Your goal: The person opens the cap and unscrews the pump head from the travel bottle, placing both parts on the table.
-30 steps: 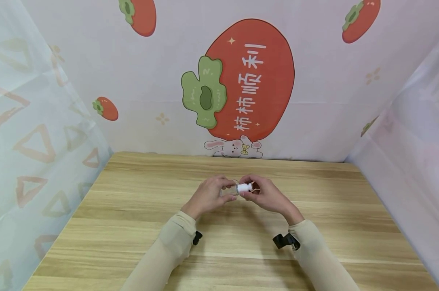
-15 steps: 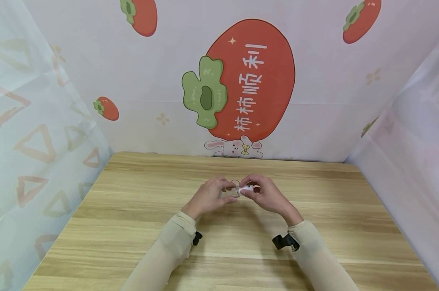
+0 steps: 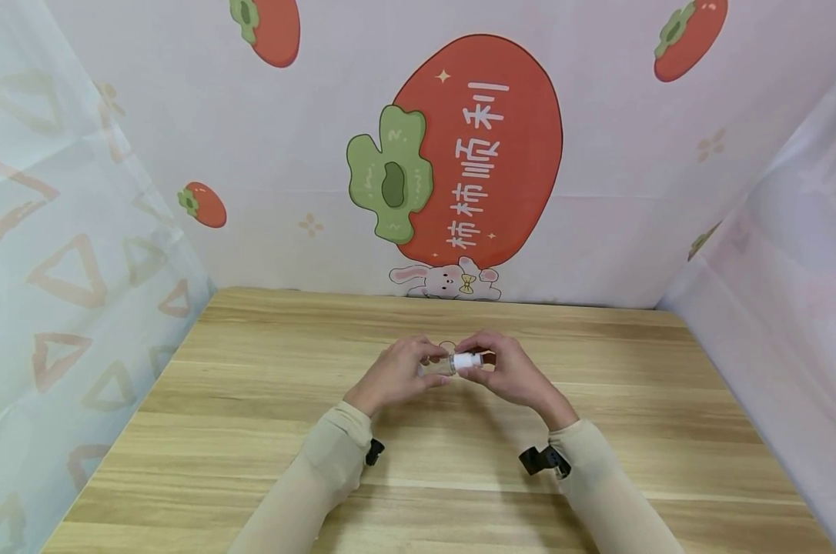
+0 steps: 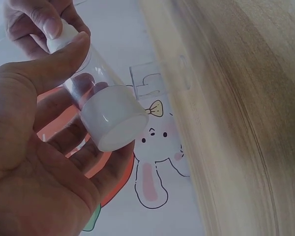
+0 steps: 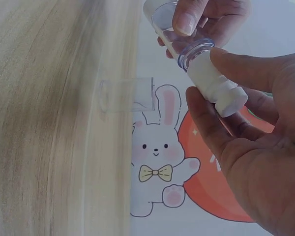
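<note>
My left hand [image 3: 396,373] grips a clear bottle [image 3: 437,368] lying nearly level above the table. The bottle has a thick white base [image 4: 115,120], seen in the left wrist view. From the right, my right hand [image 3: 513,375] pinches the bottle's white pump top [image 3: 465,361] between thumb and fingers. In the right wrist view, the pump's white collar [image 5: 206,73] sits at the bottle's clear neck [image 5: 194,50]; whether it is fully seated cannot be told. A clear cap [image 5: 130,96] stands on the table just beyond both hands.
The wooden table [image 3: 265,400] reaches back to a printed cloth wall [image 3: 279,254] with persimmon and rabbit drawings. Cloth sides [image 3: 792,308] rise at left and right. Black straps [image 3: 543,460] sit at the wrists.
The right hand's fingers rolled over the pump top, covering more of it half a second ago, then shifted back so more white shows. The left hand and bottle stay nearly in place.
</note>
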A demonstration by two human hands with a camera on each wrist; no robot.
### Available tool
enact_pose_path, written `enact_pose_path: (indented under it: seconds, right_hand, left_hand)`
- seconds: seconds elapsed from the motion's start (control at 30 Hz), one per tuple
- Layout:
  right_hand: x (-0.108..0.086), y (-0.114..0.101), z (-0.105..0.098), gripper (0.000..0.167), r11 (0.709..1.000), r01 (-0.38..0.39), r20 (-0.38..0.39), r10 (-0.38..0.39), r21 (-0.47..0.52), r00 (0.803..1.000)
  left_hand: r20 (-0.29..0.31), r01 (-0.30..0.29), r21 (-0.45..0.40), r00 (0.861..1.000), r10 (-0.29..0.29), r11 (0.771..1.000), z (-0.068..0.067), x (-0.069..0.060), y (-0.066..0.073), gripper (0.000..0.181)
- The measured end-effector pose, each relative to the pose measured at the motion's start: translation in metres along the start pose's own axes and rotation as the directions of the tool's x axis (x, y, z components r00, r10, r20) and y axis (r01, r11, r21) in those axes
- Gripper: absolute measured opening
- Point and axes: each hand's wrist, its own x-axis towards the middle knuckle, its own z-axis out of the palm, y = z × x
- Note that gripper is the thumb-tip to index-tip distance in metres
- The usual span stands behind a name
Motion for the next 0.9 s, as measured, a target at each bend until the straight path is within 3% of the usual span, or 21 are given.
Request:
enact_pose_path:
  seconds: [0.3,0.9]
  right_hand:
    - [-0.0005,-0.0006,0.0008,0.026,0.999,0.011,-0.020,-0.012,-0.034,1.000]
    - [-0.0017,0.0044,-0.0030,0.029,0.994,-0.012,-0.090,0.003,-0.106,0.996]
  left_hand:
    - [0.009,0.001,-0.022,1.000,0.000,1.000,-0.0016,0.0003,-0.0017,0.033]
    - [0.012,0.071,-0.006,0.997,-0.071,0.997,-0.0079,-0.0049,-0.0077,0.037]
